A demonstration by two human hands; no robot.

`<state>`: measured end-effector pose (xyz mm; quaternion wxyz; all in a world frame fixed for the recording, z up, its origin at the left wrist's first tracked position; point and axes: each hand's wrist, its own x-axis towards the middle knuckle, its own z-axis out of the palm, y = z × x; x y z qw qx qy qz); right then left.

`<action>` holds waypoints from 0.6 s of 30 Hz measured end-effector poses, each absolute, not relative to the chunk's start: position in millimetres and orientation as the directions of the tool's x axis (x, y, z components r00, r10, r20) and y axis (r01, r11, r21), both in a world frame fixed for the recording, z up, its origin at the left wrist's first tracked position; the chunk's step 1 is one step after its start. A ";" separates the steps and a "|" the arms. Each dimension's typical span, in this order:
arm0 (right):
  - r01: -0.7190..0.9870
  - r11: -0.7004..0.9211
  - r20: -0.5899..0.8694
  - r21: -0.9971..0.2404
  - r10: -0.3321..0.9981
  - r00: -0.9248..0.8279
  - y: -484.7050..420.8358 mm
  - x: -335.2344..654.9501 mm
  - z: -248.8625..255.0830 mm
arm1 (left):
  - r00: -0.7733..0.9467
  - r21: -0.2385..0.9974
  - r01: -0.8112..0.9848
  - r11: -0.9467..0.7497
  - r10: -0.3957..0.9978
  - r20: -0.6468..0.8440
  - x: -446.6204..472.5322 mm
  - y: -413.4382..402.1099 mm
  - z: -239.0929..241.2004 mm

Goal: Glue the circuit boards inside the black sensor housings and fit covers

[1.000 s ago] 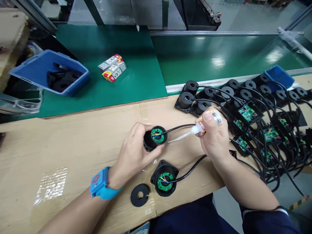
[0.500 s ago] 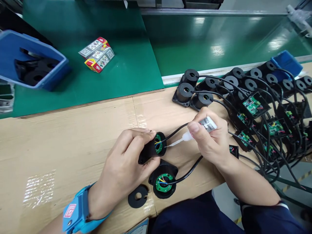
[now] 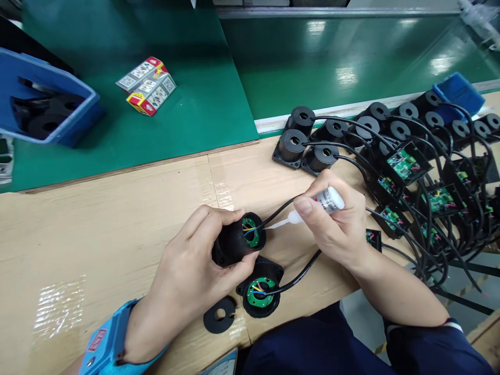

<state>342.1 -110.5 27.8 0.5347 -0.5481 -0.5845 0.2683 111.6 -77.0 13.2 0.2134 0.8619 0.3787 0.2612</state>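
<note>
My left hand is closed around a black round housing, tilted so its open end faces right. Inside that end sits a green ring-shaped circuit board with coloured wires joined to a black cable. My right hand grips a small white glue bottle; its thin nozzle points left, with the tip at the housing's rim. Just below, a second black housing stands open end up, its green board and wires showing. A flat black slotted ring lies beside it on the cardboard.
Several black housings with cables crowd the right side, among boxed green circuit boards. A blue bin with black parts stands at left. A red and yellow carton rests on the green mat. At far right is another blue bin.
My left hand has turned the housing a little, showing more of its side. The nozzle tip has shifted slightly left and up along the rim. The whole view has moved slightly.
</note>
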 end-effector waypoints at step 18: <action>0.133 0.272 0.301 -0.953 0.892 0.336 -104.8 342.2 24.8 | 0.593 0.872 0.421 -0.249 0.803 -0.057 108.5 -68.1 3.0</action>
